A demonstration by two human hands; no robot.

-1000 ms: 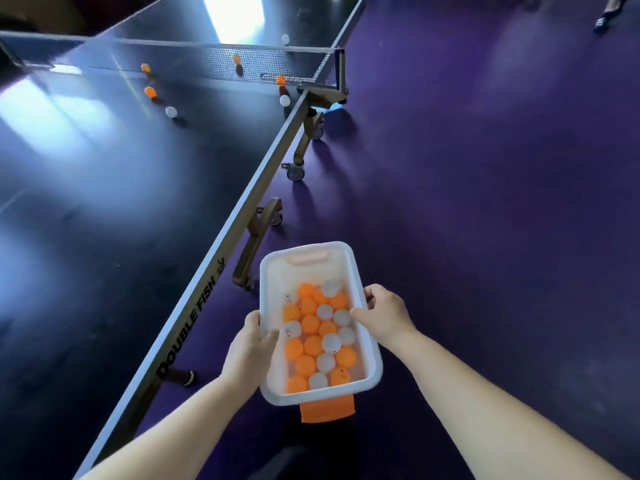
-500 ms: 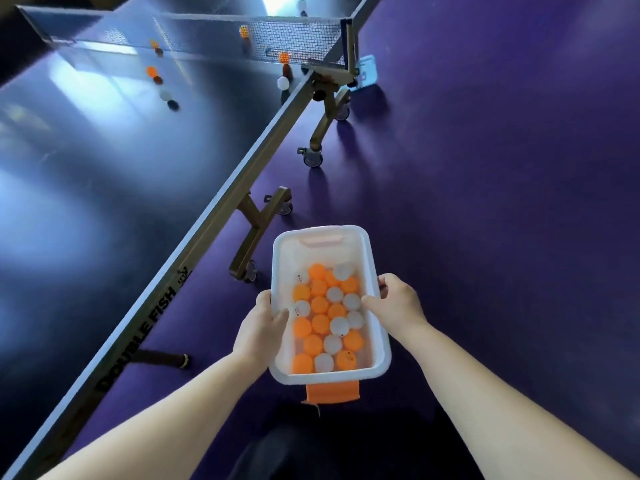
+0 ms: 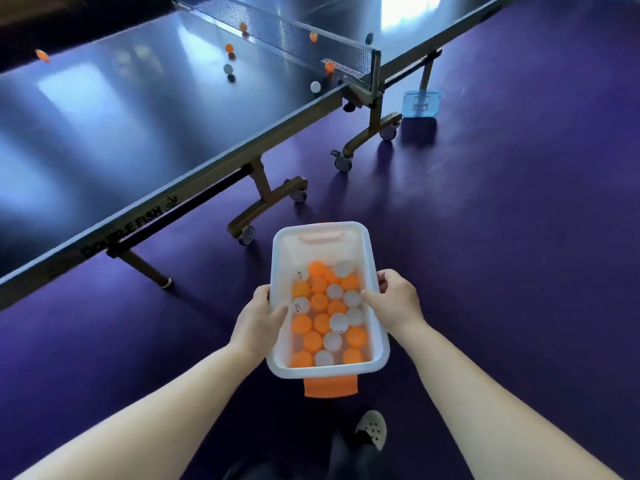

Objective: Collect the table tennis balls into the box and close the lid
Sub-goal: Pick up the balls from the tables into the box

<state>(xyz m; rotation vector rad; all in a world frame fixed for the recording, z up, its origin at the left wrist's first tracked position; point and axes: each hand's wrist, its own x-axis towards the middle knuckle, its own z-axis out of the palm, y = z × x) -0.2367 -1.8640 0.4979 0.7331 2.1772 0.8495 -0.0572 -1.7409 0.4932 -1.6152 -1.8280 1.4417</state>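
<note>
Below, we hold a white plastic box [image 3: 329, 370] out in front of us, over a purple floor [image 3: 502, 237] and near the long edge of a dark table tennis table [image 3: 138, 116]. Our left hand [image 3: 258, 317] grips the box's left rim, thumb hooked inside. Our right hand [image 3: 394, 303] grips the right rim the same way. The box has no lid on and holds a layer of orange and white balls [image 3: 320, 303]. An orange latch [image 3: 330, 386] hangs from its near end. On the table, well apart from us, loose balls lie near the net [image 3: 294, 32]: a white one [image 3: 315, 86] by the edge, an orange one [image 3: 329, 66] against the mesh, others farther in. A pale blue flat rectangle [image 3: 420, 103] sits on the floor beyond the net post.
</note>
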